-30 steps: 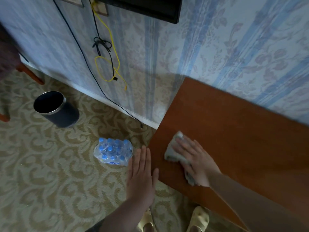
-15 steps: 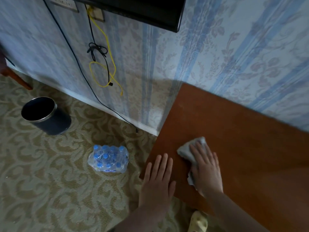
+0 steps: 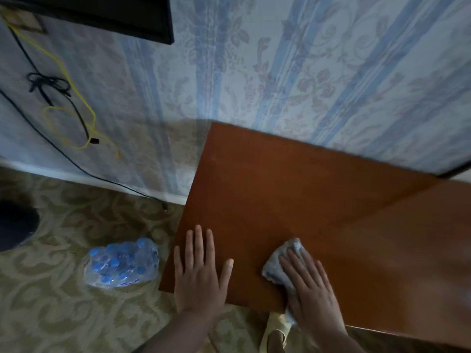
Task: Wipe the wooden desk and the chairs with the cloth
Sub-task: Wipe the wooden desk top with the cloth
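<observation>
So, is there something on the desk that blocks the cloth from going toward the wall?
Nothing visible does. The right hand presses the cloth flat near the front edge of the wooden desk, and the surface between it and the wall shows only bare wood. The left hand rests flat beside the cloth, not ahead of it.

Cloth point(image 3: 283, 266) lies on desk point(image 3: 280, 189), right of left hand point(image 3: 198, 273), under right hand point(image 3: 313, 294).

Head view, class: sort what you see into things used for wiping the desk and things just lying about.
In use: wooden desk; cloth under the flat right hand; left hand resting flat on the desk.

Lying about: pack of water bottles; yellow cable; black cable; dark bin.
</observation>
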The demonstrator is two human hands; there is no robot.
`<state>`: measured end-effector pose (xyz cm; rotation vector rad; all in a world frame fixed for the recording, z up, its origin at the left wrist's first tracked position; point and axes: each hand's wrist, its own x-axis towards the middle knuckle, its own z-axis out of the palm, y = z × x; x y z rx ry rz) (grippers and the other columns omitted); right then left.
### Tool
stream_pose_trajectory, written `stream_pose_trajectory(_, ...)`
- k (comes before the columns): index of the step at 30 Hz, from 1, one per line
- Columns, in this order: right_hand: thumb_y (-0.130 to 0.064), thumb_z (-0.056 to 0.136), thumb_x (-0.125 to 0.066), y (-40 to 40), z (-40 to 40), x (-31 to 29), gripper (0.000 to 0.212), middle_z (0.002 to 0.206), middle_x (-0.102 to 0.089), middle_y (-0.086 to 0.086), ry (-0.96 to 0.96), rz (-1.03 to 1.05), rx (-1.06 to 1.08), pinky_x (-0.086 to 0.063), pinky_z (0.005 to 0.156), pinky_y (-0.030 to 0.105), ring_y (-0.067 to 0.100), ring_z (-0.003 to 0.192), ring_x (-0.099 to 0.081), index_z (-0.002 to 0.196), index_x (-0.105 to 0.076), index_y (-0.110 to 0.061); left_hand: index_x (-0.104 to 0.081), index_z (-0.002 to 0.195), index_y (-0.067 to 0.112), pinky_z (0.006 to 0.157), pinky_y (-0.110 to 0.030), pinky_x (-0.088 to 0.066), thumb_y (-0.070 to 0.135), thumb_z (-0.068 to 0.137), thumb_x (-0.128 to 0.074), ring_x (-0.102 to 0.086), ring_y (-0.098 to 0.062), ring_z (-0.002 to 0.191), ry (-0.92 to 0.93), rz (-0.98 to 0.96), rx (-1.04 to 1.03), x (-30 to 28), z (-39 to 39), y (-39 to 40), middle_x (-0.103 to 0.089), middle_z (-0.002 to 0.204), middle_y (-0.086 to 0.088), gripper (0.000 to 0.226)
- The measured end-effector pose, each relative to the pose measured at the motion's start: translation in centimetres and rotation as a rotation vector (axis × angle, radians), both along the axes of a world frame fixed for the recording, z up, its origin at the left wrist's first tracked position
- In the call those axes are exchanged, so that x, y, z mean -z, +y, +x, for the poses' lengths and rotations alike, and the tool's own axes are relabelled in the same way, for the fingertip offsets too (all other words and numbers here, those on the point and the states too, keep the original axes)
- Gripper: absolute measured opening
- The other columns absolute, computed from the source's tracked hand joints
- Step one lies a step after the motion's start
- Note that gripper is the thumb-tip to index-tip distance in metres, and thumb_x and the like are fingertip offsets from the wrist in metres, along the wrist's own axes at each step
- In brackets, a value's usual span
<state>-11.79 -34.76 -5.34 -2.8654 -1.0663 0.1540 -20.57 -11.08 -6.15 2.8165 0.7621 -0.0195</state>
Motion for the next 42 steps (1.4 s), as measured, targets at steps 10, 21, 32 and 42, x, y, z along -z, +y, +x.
stream_pose_trajectory(10, -0.034, 0.101, -0.032, 14.9, 6.2, -1.9, 0.061, 0.163, 0.005, -0.005, 0.144, 0.125, 0.69, 0.008, 0.12, 0.042, 0.02, 0.148, 0.014, 0.155, -0.005, -0.032, -0.031, 0.147, 0.007, 0.115, -0.05, -0.016, 0.058, 0.09, -0.028, -0.025, -0.028, 0.143, 0.008, 0.033, -0.013, -0.3, 0.4, -0.3, -0.029, 0.155, -0.012, 0.077)
stream_pose_trajectory(21, -0.032, 0.099, -0.033, 3.3, 5.1, -1.6, 0.059, 0.163, -0.009, -0.007, 0.05, 0.055, 0.377, 0.0, 0.121, 0.041, 0.011, 0.148, 0.011, 0.154, -0.013, -0.035, -0.012, 0.153, 0.012, 0.118, -0.037, 0.004, 0.045, 0.092, -0.031, 0.002, -0.02, 0.147, -0.069, -0.133, -0.11, -1.5, 2.5, -0.5, -0.012, 0.16, -0.007, 0.072)
stream_pose_trajectory(32, -0.043, 0.1, -0.018, 14.3, 9.8, -1.4, 0.058, 0.161, 0.008, -0.012, 0.135, -0.001, -0.292, 0.006, 0.121, 0.035, 0.007, 0.146, 0.02, 0.153, 0.003, -0.033, -0.001, 0.154, 0.016, 0.12, -0.041, 0.004, 0.037, 0.097, -0.022, 0.012, -0.016, 0.147, -0.015, -0.053, -0.128, -1.1, 11.4, 5.0, 0.006, 0.162, -0.001, 0.064)
stream_pose_trajectory(42, -0.033, 0.101, -0.029, 26.2, 14.9, -0.3, 0.06, 0.163, 0.004, -0.002, 0.141, 0.138, 0.338, 0.004, 0.121, 0.043, 0.021, 0.149, 0.012, 0.156, -0.003, -0.027, -0.013, 0.153, 0.014, 0.119, -0.039, -0.002, 0.038, 0.096, -0.012, -0.001, -0.017, 0.148, -0.033, -0.034, -0.186, -0.5, 11.7, 4.7, -0.011, 0.161, -0.004, 0.062)
